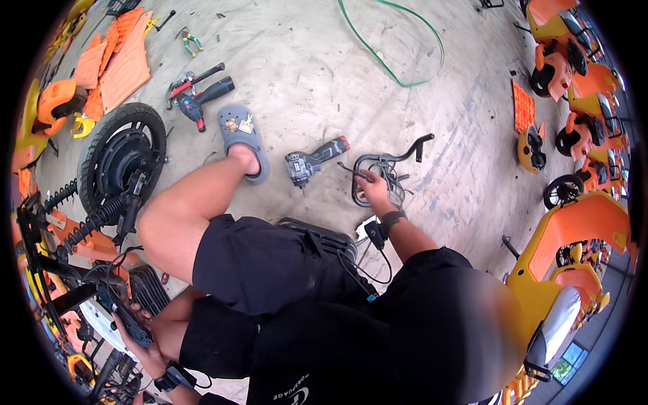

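My right hand (375, 190) pinches a thin dark cable-like piece (351, 169) over the floor, beside a bent black tube frame (412, 150) with grey cables bunched in it. At the lower left, my left hand (143, 345) wraps round a black ribbed part (133, 329) beside the vehicle frame (71, 297). Whether that part is fixed to the frame I cannot tell. To the left of my right hand lies a grey cordless power tool (312, 162) with a red end.
A thick black-tyred wheel (121, 158) stands at the left with a coil shock absorber (94, 219). Beyond my grey clog (241, 135) lie a cordless drill (202, 100), a hammer (182, 84) and pliers (192, 44). Yellow-orange vehicles (567, 236) line the right; a green strap (405, 84) lies ahead.
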`<state>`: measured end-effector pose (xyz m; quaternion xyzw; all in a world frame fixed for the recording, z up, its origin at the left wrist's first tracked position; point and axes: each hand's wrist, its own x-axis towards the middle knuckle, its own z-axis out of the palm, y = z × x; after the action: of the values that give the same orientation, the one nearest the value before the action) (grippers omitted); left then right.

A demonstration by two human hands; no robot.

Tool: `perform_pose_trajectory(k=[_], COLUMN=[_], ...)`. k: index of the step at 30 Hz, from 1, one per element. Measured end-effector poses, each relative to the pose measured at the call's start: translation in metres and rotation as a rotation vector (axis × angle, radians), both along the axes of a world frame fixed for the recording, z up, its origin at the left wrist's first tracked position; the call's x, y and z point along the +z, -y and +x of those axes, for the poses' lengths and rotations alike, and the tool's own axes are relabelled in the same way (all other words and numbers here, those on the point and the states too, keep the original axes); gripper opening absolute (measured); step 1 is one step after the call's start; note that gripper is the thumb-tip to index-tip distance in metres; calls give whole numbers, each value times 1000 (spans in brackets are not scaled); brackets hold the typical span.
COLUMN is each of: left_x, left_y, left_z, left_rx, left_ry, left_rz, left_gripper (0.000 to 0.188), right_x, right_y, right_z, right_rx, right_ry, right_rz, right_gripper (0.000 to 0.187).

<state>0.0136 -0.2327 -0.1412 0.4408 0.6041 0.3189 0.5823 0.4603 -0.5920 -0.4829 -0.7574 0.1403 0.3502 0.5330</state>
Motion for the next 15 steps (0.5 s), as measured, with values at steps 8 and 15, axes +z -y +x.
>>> perform_pose_trajectory(k=[8,15], left_x=[1,2], left_y=[3,11], left_z=[-16,-21], left_rx=[118,200], left_ry=[193,390], left_rz=[10,-12], left_gripper=[51,49], right_x=[-18,-65], right_y=[-8,-7], right_z=[-23,-51], right_rx=[334,768], right_ry=[121,501], right_rz=[-149,-484], right_gripper=[38,48])
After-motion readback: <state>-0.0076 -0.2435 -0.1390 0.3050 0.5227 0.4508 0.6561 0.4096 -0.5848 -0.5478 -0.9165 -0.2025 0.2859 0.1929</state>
